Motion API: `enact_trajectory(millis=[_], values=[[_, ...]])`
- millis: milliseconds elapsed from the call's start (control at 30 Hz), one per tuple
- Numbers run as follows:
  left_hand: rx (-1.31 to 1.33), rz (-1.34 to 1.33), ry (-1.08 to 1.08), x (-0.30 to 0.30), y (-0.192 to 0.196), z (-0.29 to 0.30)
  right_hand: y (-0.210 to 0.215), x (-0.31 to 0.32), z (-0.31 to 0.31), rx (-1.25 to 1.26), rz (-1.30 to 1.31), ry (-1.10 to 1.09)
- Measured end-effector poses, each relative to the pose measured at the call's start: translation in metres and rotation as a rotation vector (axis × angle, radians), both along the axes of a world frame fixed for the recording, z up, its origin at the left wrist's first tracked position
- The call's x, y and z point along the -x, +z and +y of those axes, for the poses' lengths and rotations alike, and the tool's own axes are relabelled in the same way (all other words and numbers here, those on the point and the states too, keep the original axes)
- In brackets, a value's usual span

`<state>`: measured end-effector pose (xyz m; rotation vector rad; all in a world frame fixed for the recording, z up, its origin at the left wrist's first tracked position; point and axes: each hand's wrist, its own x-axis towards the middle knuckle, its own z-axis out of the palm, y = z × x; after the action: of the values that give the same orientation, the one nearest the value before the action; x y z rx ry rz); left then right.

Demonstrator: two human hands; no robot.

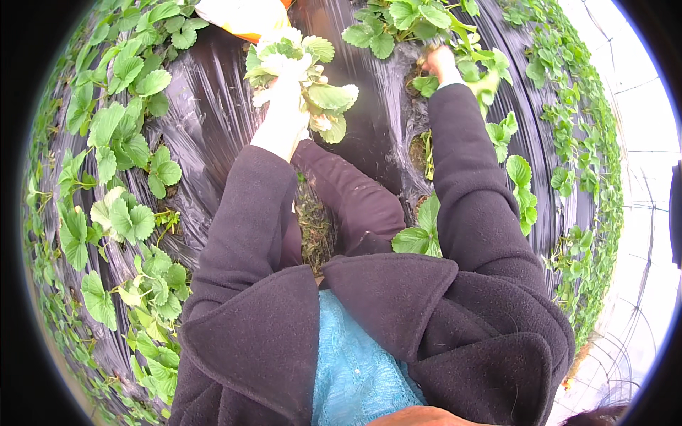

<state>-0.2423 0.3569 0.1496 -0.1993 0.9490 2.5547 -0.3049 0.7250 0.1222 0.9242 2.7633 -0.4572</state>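
Bright light washes out my left hand, which is closed round a bunch of strawberry leaves; the green, toothed leaves spill out above and to the right of the fist. Over on the right bed, my right hand reaches down to the base of a strawberry plant. Its fingers are curled in among the stems, and what they grip is hidden. Leaves of the same row hang just right of that wrist.
Black plastic film covers the beds on both sides. Strawberry plants line the left bed. A white and orange bag lies at the far end. Dry litter covers the furrow by my legs. Pale sheeting with thin wires stands at the right.
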Motion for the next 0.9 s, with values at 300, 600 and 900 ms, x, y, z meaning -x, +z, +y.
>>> enact_trajectory(millis=[300, 600, 900], values=[[-0.067, 0.143, -0.112, -0.016, 0.025, 0.005, 0.096, -0.076, -0.200, -0.280, 0.622, 0.625], [-0.178, 0.245, 0.026, 0.010, -0.012, -0.034, 0.061, -0.117, -0.291, 0.201, 0.561, 0.787], [0.935, 0.577, -0.016, 0.016, -0.032, -0.135, -0.005, -0.172, -0.185, -0.286, 0.294, 0.848]])
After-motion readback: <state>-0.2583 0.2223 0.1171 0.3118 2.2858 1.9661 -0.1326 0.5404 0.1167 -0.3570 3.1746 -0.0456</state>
